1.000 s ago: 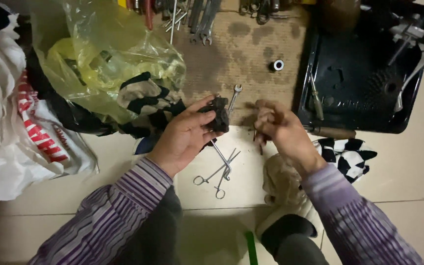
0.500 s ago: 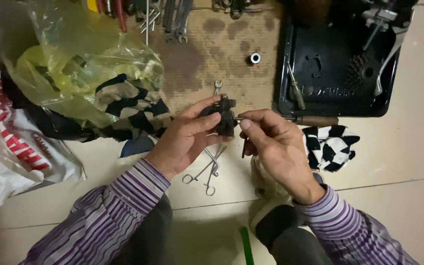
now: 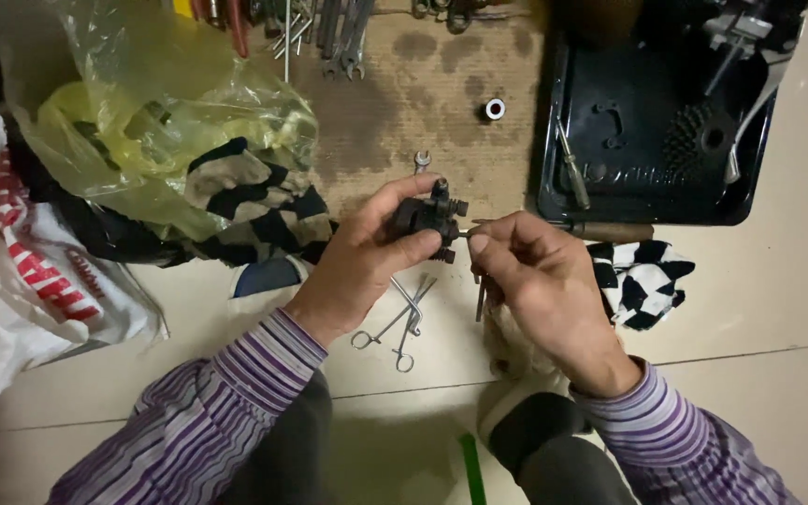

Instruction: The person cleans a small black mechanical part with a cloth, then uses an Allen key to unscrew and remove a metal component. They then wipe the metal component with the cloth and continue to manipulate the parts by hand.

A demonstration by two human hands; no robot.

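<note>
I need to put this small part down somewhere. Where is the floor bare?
Bare tile lies right of the black tray and checkered rag. Another strip runs between the forceps and white bag. The cardboard is crowded with wrenches.

You worked in dim, warm light; the yellow plastic bag [image 3: 142, 122] showed glare, and the frame edges were blurred.

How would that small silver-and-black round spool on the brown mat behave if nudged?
The small silver-and-black round spool is probably light, since it looks tiny beside the wrenches. It seems to sit end-up, so it likely slides rather than rolls, unless tipped on its side. The brown mat looks rough and stained, so it may grip somewhat.
</note>
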